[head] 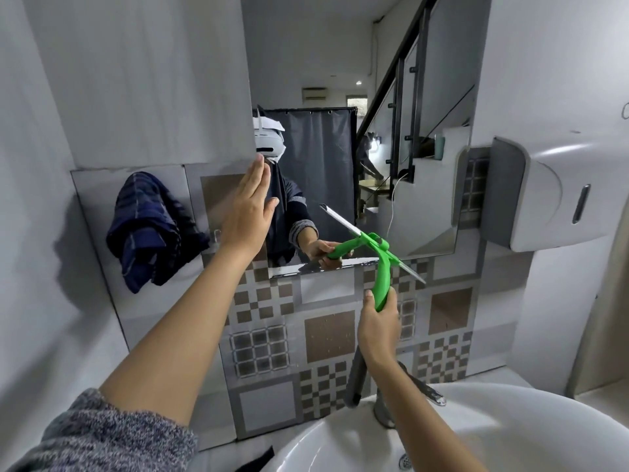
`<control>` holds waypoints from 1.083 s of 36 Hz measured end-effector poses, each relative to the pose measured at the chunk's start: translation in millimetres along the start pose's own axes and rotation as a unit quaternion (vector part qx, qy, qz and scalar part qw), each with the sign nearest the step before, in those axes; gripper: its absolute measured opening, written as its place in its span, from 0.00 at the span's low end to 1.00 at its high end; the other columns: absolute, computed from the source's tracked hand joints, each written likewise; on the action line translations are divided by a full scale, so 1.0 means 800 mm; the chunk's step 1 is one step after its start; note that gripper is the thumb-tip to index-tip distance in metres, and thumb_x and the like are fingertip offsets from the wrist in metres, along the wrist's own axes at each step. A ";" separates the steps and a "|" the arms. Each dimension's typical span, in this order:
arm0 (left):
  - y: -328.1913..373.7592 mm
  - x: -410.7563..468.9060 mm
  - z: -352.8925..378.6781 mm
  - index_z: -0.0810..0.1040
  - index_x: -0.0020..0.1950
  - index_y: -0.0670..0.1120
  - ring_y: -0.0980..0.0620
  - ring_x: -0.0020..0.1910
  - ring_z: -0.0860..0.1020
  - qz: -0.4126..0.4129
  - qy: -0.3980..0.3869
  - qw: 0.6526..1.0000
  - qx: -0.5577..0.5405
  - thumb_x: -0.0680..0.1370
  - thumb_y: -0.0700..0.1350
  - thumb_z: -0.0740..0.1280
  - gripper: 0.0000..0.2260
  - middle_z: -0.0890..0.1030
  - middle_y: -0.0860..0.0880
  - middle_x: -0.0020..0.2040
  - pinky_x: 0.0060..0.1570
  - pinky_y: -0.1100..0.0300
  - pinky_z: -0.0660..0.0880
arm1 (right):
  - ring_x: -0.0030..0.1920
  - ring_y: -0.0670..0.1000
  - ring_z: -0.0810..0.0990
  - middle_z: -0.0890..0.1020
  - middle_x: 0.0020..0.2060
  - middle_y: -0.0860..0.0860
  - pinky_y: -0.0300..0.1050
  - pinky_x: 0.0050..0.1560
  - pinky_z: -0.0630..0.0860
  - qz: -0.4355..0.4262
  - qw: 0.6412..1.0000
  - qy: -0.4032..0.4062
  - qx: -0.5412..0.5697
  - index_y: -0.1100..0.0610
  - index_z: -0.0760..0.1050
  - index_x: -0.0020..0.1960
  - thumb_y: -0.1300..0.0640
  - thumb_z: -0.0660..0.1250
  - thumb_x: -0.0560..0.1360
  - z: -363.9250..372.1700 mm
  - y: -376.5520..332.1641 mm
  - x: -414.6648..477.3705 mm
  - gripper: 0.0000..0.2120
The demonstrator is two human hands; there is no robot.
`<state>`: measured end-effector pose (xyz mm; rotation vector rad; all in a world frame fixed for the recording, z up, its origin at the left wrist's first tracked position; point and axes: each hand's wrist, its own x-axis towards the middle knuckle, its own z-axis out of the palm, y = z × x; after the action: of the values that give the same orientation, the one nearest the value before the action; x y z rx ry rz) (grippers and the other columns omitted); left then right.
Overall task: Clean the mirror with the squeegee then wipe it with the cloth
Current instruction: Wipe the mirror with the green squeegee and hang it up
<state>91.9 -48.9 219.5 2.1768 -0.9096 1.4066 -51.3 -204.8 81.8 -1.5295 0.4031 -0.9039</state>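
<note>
The mirror [326,56] hangs on the wall ahead, above patterned tiles. My right hand [379,321] grips the handle of a green squeegee [383,277]. Its blade lies tilted across the mirror's lower edge, and its reflection shows in the glass. My left hand [248,209] is flat, fingers straight and together, against the mirror's left edge and holds nothing. A dark blue striped cloth [149,229] hangs on the wall to the left of the mirror, apart from both hands.
A white basin [527,424] with a metal faucet [384,403] sits below my right arm. A grey and white dispenser [551,195] juts from the right wall beside the mirror. White walls close in on both sides.
</note>
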 end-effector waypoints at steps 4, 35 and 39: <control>0.010 0.008 -0.002 0.57 0.73 0.39 0.51 0.74 0.55 0.022 -0.004 1.000 -0.002 0.78 0.39 0.63 0.26 0.57 0.45 0.75 0.71 0.61 0.53 | 0.26 0.46 0.65 0.69 0.31 0.51 0.37 0.25 0.65 -0.008 1.000 -0.001 -0.003 0.58 0.66 0.59 0.56 0.56 0.80 0.003 0.004 -0.008 0.10; -0.025 -0.015 -0.015 0.59 0.73 0.38 0.49 0.73 0.58 0.020 -0.007 1.000 0.014 0.78 0.38 0.64 0.25 0.58 0.44 0.75 0.69 0.60 0.57 | 0.26 0.47 0.66 0.69 0.32 0.53 0.40 0.25 0.66 -0.057 0.988 -0.119 -0.078 0.49 0.59 0.69 0.61 0.57 0.79 0.058 0.062 -0.065 0.20; -0.024 -0.015 -0.014 0.59 0.73 0.38 0.48 0.73 0.58 0.019 -0.008 1.000 0.021 0.78 0.38 0.64 0.25 0.59 0.44 0.75 0.69 0.57 0.61 | 0.27 0.48 0.67 0.70 0.33 0.54 0.40 0.26 0.66 -0.068 0.985 -0.116 -0.112 0.49 0.55 0.73 0.59 0.57 0.79 0.053 0.070 -0.061 0.24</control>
<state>94.3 -24.6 213.8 2.2152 -0.9403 1.4392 -36.6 -151.7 15.8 -1.8653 0.2382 -0.7921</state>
